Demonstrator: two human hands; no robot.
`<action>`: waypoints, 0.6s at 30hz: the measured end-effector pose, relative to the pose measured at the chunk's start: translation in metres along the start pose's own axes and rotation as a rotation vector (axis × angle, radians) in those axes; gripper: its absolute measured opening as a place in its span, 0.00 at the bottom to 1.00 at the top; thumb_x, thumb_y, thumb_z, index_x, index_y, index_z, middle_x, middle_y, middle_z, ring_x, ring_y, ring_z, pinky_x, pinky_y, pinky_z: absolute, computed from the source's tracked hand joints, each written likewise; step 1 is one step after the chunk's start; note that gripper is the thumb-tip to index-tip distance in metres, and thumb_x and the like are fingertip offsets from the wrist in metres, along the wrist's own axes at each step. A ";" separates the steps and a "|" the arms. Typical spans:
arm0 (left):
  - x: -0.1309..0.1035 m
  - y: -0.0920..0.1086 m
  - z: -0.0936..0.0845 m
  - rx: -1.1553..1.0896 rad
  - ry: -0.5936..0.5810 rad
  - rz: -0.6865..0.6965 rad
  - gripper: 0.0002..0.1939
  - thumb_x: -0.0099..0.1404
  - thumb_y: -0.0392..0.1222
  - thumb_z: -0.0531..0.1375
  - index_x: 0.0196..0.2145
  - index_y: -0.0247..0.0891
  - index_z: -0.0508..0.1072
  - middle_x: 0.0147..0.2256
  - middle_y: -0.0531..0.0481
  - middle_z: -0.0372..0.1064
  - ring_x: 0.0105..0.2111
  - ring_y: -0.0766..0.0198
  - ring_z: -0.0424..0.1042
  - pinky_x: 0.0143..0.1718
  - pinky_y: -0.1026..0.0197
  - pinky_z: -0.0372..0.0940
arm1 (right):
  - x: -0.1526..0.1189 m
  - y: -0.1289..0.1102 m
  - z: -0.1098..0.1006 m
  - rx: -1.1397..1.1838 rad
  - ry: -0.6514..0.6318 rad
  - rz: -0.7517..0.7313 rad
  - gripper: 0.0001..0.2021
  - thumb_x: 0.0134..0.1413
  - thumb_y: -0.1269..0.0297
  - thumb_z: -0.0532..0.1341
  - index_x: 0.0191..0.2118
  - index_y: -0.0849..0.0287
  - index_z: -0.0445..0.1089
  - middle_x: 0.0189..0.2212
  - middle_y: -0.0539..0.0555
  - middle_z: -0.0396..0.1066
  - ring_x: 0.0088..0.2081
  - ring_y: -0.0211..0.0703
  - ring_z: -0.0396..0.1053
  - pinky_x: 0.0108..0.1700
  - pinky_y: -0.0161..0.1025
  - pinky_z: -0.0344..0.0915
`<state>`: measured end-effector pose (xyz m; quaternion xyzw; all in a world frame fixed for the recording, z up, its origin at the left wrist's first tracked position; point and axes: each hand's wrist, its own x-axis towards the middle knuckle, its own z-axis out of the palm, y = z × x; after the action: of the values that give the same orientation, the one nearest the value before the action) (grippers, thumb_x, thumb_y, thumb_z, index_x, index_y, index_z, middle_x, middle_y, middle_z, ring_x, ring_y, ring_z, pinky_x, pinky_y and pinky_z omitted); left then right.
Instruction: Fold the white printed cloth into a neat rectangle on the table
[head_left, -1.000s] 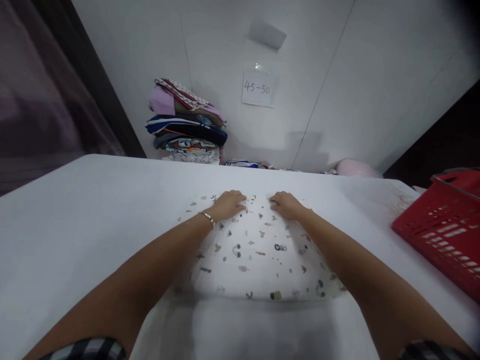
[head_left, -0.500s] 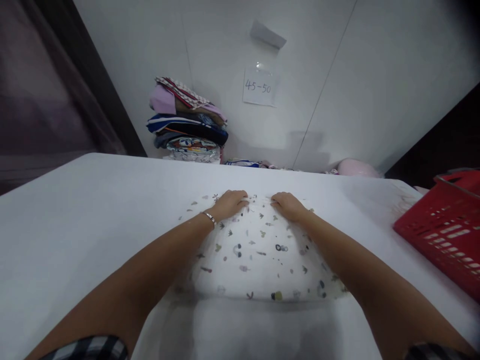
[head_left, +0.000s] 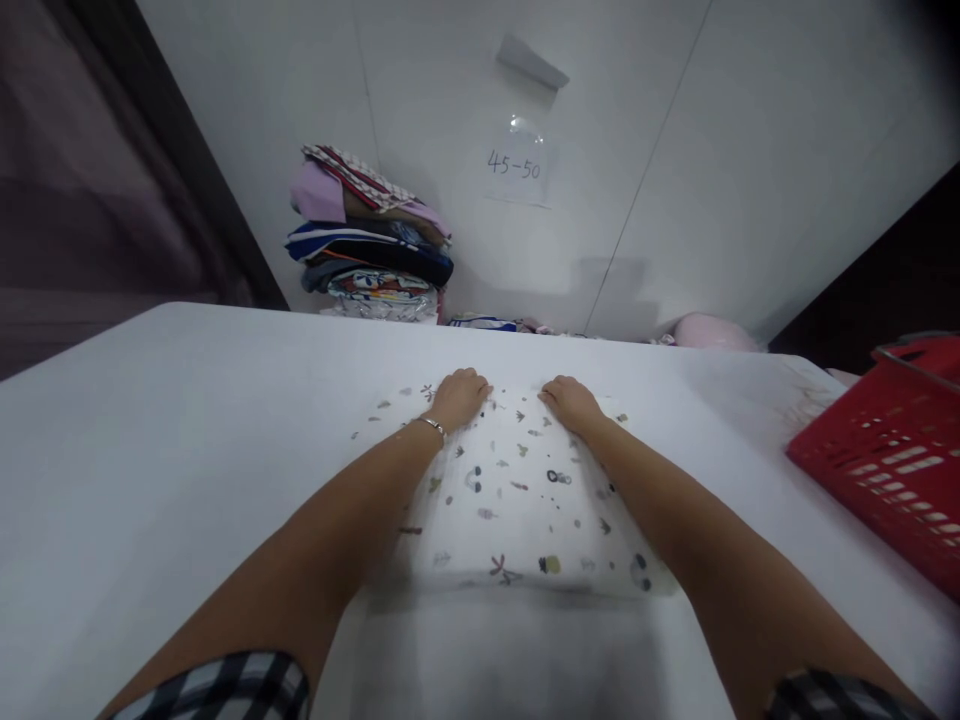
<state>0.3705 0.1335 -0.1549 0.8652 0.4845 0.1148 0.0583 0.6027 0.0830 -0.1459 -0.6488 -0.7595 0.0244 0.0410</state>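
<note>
A white cloth (head_left: 517, 500) printed with small rainbows, leaves and cactus shapes lies on the white table in front of me. Its near edge runs straight across, and my forearms cover parts of both sides. At the cloth's far edge, left of its middle, my left hand (head_left: 459, 398) is closed on the fabric; a silver bracelet circles that wrist. My right hand (head_left: 571, 402) pinches the same far edge a short way to the right. The fingertips of both hands are partly hidden.
A red plastic basket (head_left: 892, 450) stands at the table's right side. Behind the table's far edge rises a stack of folded fabrics (head_left: 375, 240), with a pink bundle (head_left: 712, 332) farther right. A paper marked 45-50 (head_left: 516, 172) hangs on the wall.
Both hands have moved slightly away from me along with the cloth, whose near edge lies a little farther off. My fingers are curled lower onto the fabric.
</note>
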 end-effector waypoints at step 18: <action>-0.156 -0.115 -0.064 -0.189 -0.024 -0.704 0.35 0.61 0.60 0.51 0.59 0.34 0.60 0.50 0.38 0.69 0.45 0.46 0.70 0.46 0.50 0.65 | -0.200 0.088 -0.011 0.804 0.022 0.793 0.24 0.55 0.49 0.56 0.51 0.61 0.69 0.32 0.56 0.75 0.29 0.43 0.71 0.29 0.37 0.66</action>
<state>0.1806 0.0602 -0.1398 0.6375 0.7393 0.1217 0.1797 0.7213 -0.1007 -0.1490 -0.8181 -0.3879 0.3186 0.2805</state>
